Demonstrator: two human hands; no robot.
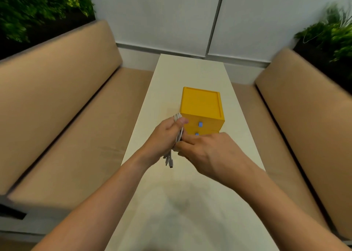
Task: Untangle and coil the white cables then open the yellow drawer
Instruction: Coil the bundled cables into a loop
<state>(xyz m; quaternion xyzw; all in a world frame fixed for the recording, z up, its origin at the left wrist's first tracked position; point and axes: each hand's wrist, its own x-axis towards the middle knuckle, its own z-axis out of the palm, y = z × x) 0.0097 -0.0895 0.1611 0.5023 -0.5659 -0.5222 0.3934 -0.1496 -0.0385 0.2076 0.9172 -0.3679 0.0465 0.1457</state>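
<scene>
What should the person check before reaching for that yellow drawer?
1. white cables bundled: ok, left hand grips them.
2. Cables fully untangled: cannot tell.
3. plugs tucked in: not ok, they dangle below.
4. right hand free: not ok, it pinches the cables.
5. yellow drawer unit near: ok, right behind the hands.
6. blue knobs in view: ok; drawers look shut.

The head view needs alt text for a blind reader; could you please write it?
A left hand grips a bundle of white cables while the right hand pinches it, above a white table. Just behind stands a yellow drawer unit, drawers shut.
</scene>
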